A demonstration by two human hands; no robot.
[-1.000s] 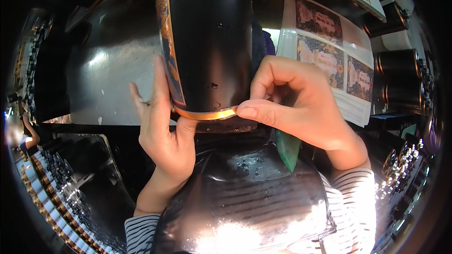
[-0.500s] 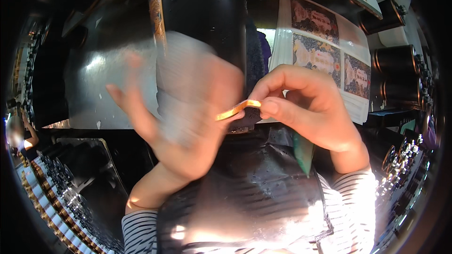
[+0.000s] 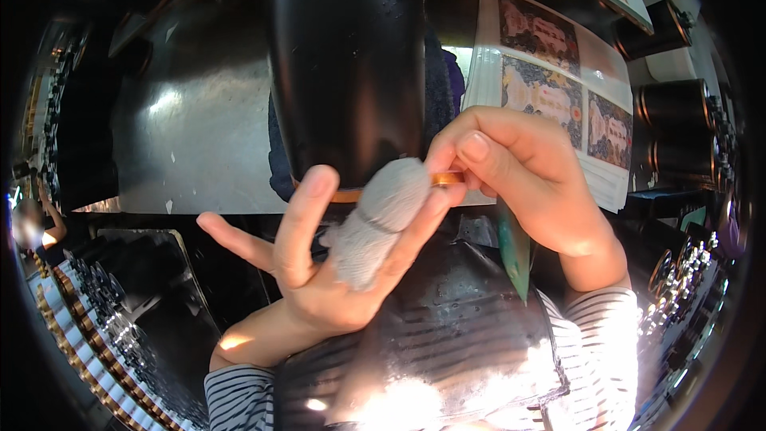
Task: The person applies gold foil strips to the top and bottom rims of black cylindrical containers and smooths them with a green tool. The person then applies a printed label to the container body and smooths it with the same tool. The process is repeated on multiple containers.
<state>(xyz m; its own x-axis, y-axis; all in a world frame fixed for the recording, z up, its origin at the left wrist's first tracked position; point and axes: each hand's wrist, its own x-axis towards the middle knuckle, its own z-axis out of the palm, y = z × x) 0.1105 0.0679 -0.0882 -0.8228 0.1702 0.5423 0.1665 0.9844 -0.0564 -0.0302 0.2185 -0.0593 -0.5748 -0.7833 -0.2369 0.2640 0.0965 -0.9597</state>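
Note:
My left hand (image 3: 327, 271) is closed around a fuzzy grey cloth pad (image 3: 383, 215), with two of its fingers stuck out to the left. Its fingertips on the right come close to a narrow, shiny gold strip (image 3: 447, 179); whether they touch it I cannot tell. My right hand (image 3: 527, 168) pinches this strip between its bent fingers, which hide part of it. Just beyond both hands a glossy black cylinder (image 3: 347, 72) lies lengthwise, with water drops towards its far end and a thin gold rim at its near end.
Under the cylinder is a dark blue towel (image 3: 280, 175) on a grey metal sheet (image 3: 199, 136). Sheets with printed designs (image 3: 542, 96) lie to the right. A green pointed piece (image 3: 513, 251) hangs below my right hand. Black cylinders (image 3: 674, 116) stand at right; gold-rimmed rows (image 3: 88, 335) fill the lower left.
My left hand has slowed from a blurred sweep, and the grey pad now shows plainly. The patterned gold edging along the cylinder's left side is out of sight. The gold strip shows shorter.

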